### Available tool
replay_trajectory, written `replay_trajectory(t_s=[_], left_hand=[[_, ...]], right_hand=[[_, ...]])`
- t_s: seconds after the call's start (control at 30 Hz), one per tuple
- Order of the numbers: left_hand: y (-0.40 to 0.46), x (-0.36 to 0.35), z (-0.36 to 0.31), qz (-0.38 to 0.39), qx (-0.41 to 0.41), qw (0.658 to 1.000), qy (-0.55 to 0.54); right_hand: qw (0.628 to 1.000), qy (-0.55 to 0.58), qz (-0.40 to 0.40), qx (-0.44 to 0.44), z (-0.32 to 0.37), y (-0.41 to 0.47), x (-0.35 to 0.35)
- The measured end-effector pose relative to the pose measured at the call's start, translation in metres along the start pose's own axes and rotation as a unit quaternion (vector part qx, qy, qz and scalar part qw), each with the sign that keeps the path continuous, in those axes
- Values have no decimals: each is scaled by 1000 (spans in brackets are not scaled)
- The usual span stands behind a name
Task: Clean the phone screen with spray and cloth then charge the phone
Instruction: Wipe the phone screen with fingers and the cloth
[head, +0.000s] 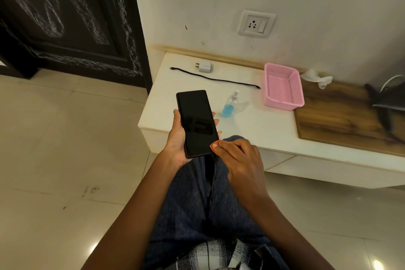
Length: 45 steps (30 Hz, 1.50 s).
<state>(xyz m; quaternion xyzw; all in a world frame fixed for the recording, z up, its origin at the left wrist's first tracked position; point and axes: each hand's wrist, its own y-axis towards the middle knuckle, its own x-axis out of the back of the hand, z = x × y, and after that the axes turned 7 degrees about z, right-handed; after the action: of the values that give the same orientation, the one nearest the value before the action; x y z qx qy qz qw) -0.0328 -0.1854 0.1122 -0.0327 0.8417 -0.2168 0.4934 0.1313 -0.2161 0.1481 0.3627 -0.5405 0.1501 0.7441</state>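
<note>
A black phone with a dark screen lies face up in my left hand, held over the near left corner of the white table. My right hand has curled fingers, and its thumb tip touches the phone's lower right edge; nothing shows inside it. A small clear spray bottle with blue liquid stands on the table just right of the phone. A crumpled white cloth lies by the wall. A black cable and a white charger plug lie at the back. A wall socket is above them.
An empty pink plastic basket stands between the cable's end and the cloth. A wooden board covers the table's right part, with dark objects at the far right. A dark door is to the left. My knees are under the hands.
</note>
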Motion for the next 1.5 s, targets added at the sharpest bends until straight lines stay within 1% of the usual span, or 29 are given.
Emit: replay_trajectory(t_s=[0.17, 0.43, 0.53, 0.6, 0.67, 0.77, 0.87, 1.0, 1.1, 1.2, 1.33, 1.4, 1.47, 1.5], left_hand=[[0, 3, 0, 4, 11, 999, 39], [0, 9, -3, 13, 17, 999, 30], [-3, 9, -5, 22, 30, 998, 42], [-5, 6, -3, 15, 37, 998, 58], [-8, 4, -1, 7, 41, 997, 63], [-8, 1, -2, 34, 51, 995, 76], [-8, -2, -2, 51, 58, 993, 88], [-7, -4, 0, 66, 59, 991, 101], [-5, -6, 0, 41, 50, 990, 127], [-5, -7, 0, 24, 51, 990, 126], [-10, -10, -1, 36, 68, 989, 125], [-15, -15, 1, 56, 80, 988, 119], [-19, -23, 1, 67, 83, 990, 95], [-19, -20, 0, 57, 83, 992, 75]], right_hand=[[1000, -16, 6, -9, -4, 11, 0], [999, -25, 20, -2, -8, 25, -4], [999, -32, 20, -12, -10, 32, -6], [999, -28, 28, -27, -13, 39, -8], [998, -12, 39, -42, -16, 47, -6], [995, 27, 56, -74, -18, 57, -3], [991, 37, 83, -103, -22, 70, -2], [985, 46, 80, -144, -23, 87, -4], [985, 64, 62, -145, -16, 91, -7], [980, 102, 76, -152, -5, 90, -13], [978, 114, 86, -149, 5, 87, -16], [981, 117, 78, -137, 13, 87, -16], [976, 154, 77, -132, 18, 89, -15], [972, 172, 93, -133, 17, 89, -13]])
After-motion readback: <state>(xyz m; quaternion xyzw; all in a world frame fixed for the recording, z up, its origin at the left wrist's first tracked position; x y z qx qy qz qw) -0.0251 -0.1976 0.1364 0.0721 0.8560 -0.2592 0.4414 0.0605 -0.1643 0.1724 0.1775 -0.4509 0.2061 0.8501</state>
